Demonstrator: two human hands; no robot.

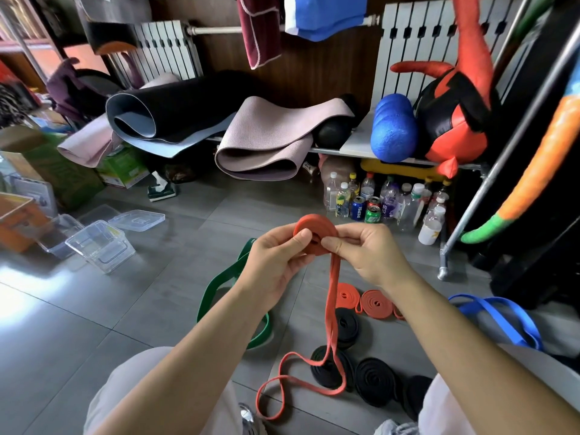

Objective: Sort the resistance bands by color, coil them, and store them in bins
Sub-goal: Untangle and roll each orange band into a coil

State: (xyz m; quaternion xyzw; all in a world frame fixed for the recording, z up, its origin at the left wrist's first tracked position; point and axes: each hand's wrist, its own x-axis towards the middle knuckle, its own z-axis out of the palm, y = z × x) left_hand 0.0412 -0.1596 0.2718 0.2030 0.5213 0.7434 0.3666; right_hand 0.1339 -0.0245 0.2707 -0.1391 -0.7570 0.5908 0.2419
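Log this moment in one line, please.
step coiling | left hand holds red coil | right hand pinches its strand | black coils on floor

Dressed in pale off-white trousers, loose over both knees. Shod in light grey-white sneakers, silvery at the left toe. Bare along both forearms; short plain nails on left grip and right grip.

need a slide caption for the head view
The left hand and right hand grip a partly coiled orange resistance band, its tail trailing to the floor beside orange coils and black coils.
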